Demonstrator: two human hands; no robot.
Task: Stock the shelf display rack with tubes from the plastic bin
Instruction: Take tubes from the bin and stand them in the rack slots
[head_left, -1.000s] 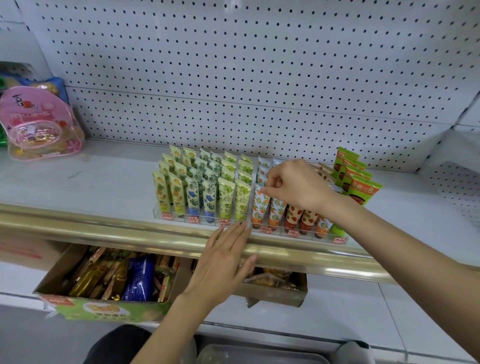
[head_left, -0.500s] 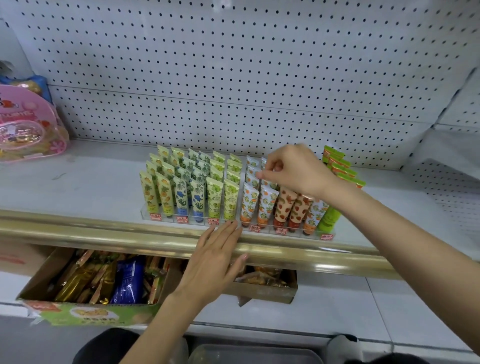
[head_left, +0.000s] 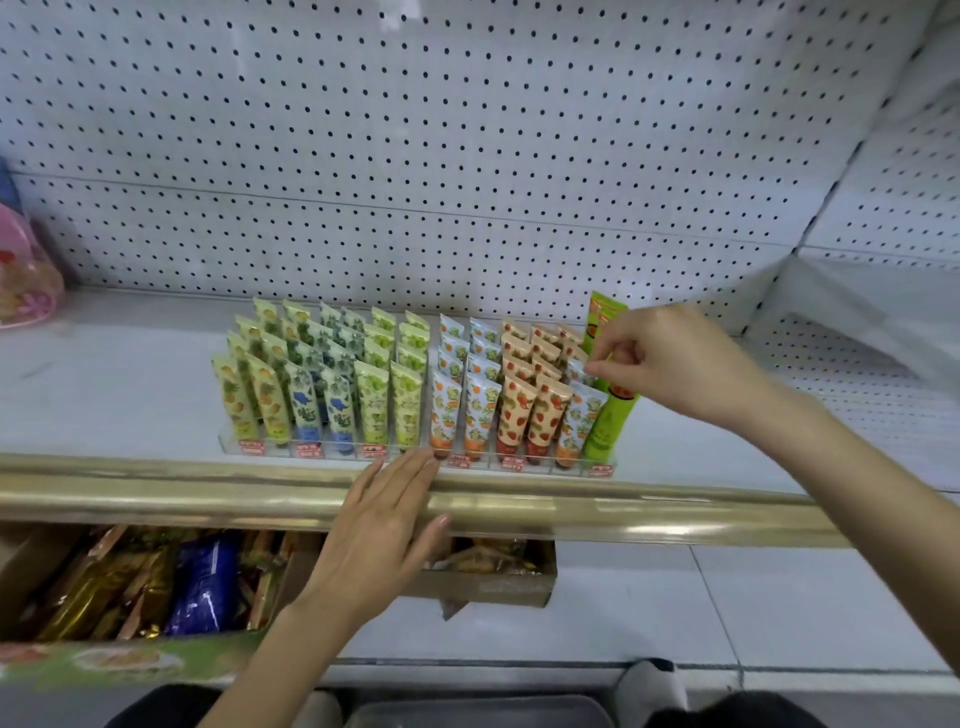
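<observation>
Display rack (head_left: 332, 451) close to full; one tube (head_left: 575, 371) being seated, right end.
Rack on shelf (head_left: 130, 395): rows of tubes (head_left: 371, 395) look filled. Right hand (head_left: 670, 358) grip pinched on that tube's top; left hand (head_left: 384, 525) flat, grip apart, empty, at rack front. Plastic bin (head_left: 467, 714) edge below; stock left unknown.

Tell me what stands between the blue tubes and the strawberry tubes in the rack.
Two columns each of light green tubes, then orange-print tubes; head view.
</observation>
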